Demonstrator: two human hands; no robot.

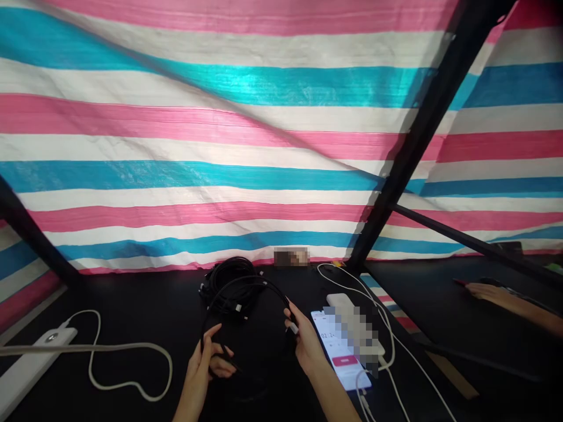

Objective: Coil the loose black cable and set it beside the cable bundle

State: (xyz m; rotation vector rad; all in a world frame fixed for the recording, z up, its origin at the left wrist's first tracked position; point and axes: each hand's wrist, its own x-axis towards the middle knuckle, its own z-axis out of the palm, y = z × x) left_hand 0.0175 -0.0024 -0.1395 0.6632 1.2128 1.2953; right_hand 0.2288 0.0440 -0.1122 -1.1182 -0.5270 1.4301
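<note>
A black cable (pixel 275 288) arches between my two hands above the dark tabletop (pixel 259 392). My left hand (pixel 204 357) is closed around one side of it, with a loose black length hanging by the curled fingers. My right hand (pixel 303 337) pinches the other side near a light-coloured plug (pixel 292 328). Just behind the arch lies a coiled heap of black cables (pixel 220 272), with several metal-tipped plugs showing. Part of the held cable is hidden by my fingers.
On the right are a lit phone (pixel 345 363), a white power strip (pixel 338 302) and white cords (pixel 393 351). Another white power strip (pixel 35 369) lies on the left. Striped sheeting (pixel 220 176) hangs behind. Beyond a black frame post (pixel 396 181), another person's arm (pixel 510 302) rests.
</note>
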